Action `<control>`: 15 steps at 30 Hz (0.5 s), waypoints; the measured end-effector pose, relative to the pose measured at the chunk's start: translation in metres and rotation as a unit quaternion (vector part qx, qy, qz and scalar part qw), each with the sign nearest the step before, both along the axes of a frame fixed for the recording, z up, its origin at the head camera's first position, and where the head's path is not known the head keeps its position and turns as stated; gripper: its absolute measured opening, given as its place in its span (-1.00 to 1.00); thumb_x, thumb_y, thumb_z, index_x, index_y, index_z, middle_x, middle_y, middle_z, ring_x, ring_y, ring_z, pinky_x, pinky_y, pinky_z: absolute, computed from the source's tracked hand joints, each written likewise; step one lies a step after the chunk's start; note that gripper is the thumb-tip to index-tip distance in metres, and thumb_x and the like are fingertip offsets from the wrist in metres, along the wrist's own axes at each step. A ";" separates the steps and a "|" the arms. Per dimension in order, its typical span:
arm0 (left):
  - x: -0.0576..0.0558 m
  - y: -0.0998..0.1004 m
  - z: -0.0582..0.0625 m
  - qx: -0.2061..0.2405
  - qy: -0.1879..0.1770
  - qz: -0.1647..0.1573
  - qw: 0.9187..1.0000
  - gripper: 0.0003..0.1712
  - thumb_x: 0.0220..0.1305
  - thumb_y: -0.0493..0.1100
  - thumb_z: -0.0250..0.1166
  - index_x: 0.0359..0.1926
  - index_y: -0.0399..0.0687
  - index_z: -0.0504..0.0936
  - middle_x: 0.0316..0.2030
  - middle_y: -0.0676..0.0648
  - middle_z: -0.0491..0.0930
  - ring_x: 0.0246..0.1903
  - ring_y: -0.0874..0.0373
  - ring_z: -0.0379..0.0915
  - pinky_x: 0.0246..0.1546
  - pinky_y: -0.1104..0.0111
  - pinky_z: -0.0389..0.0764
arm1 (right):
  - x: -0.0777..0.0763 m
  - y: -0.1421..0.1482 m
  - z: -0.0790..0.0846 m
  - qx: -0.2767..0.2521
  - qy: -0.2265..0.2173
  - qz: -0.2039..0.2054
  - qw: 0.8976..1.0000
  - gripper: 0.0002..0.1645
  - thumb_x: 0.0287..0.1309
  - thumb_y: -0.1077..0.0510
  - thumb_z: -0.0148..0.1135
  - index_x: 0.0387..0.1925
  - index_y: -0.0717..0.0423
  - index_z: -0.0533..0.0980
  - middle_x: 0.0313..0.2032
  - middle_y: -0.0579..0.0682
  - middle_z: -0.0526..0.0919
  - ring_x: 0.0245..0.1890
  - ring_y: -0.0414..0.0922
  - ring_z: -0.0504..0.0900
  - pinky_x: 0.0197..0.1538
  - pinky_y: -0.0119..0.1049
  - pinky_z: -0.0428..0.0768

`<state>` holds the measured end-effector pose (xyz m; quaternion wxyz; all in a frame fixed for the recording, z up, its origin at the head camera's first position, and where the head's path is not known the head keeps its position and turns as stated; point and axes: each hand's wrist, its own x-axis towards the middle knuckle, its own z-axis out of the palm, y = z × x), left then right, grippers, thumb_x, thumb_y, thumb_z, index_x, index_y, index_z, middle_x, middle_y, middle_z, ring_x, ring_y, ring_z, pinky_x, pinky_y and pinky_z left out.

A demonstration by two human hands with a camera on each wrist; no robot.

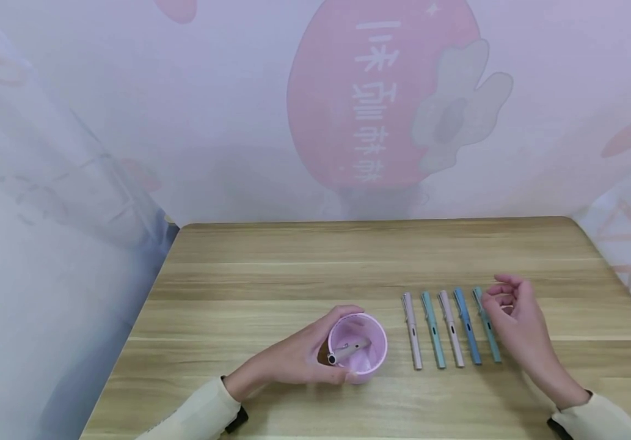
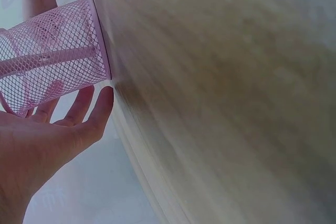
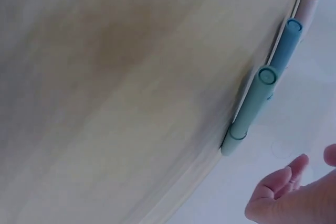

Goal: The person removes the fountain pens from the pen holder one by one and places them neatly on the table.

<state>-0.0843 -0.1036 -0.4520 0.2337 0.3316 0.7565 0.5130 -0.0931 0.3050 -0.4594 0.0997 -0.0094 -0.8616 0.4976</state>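
Observation:
My left hand (image 1: 299,359) holds a pink mesh pen holder (image 1: 367,372) from its left side, thumb at the front and fingers behind. The holder stands upright on the table, and a pale pen (image 1: 352,351) leans inside it; the mesh (image 2: 39,38) shows that pen in the left wrist view. To the right lies a row of capped pens: lilac (image 1: 412,333), teal (image 1: 434,333), pale pink (image 1: 451,333), blue (image 1: 468,330) and green (image 1: 488,327). Beside the green pen's cap end hovers my right hand (image 1: 521,324), fingers loosely bent, holding nothing; the right wrist view shows it apart from the green pen (image 3: 253,103).
The wood-grain table (image 1: 271,263) ends at a back edge against a pale printed cloth (image 1: 227,110). More cloth hangs at the left and right sides. The pens lie side by side with narrow gaps between them.

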 end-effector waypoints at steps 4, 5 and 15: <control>0.000 0.000 0.000 0.000 -0.003 0.000 1.000 0.09 0.27 0.09 0.55 0.68 0.30 0.14 0.37 -0.09 0.47 0.27 0.06 0.47 0.29 0.12 0.54 | 0.006 -0.005 0.001 -0.001 0.007 -0.016 1.000 -0.59 0.56 0.22 0.23 0.27 0.31 0.37 0.01 0.06 0.57 -0.16 -0.28 0.55 -0.14 -0.56 0.49; 0.000 0.000 -0.001 0.000 -0.003 0.000 1.000 0.09 0.27 0.09 0.55 0.68 0.28 0.14 0.37 -0.09 0.48 0.27 0.05 0.48 0.30 0.11 0.54 | 0.007 -0.006 0.001 -0.001 0.007 -0.020 1.000 -0.63 0.56 0.21 0.24 0.22 0.30 0.40 -0.03 0.03 0.57 -0.18 -0.27 0.55 -0.16 -0.54 0.49; -0.001 0.000 -0.001 0.002 -0.019 0.003 1.000 0.08 0.26 0.08 0.58 0.66 0.37 0.16 0.37 -0.09 0.47 0.27 0.03 0.48 0.29 0.16 0.54 | 0.021 -0.025 0.004 -0.006 0.008 -0.002 1.000 -0.77 0.52 0.22 0.33 0.09 0.24 0.59 -0.19 -0.05 0.66 -0.25 -0.23 0.56 -0.23 -0.48 0.51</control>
